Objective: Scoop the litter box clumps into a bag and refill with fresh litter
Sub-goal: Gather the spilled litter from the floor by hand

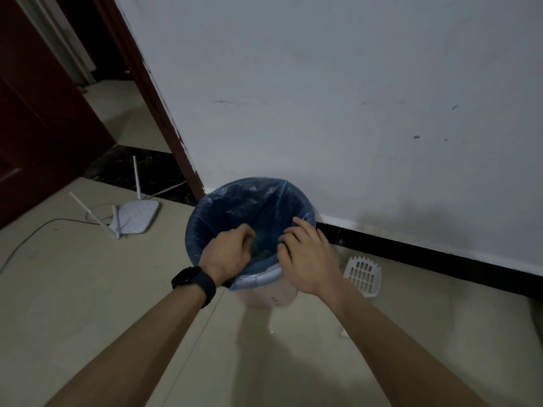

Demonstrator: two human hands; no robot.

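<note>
A white waste bin [269,298] stands on the floor against the wall, lined with a blue plastic bag [235,207]. My left hand [227,254], with a dark watch on its wrist, grips the bag's near edge with curled fingers. My right hand [305,257] pinches the bag at the near right rim, its fingers bent over the plastic. A white slotted litter scoop [364,276] lies on the floor just right of the bin. What lies inside the bag is too dark to tell.
A white router [135,215] with antennas and a cable lies on the floor to the left. A dark red door [38,113] stands open at the far left. A black skirting strip [440,248] runs along the white wall. Pale floor tiles spread in front.
</note>
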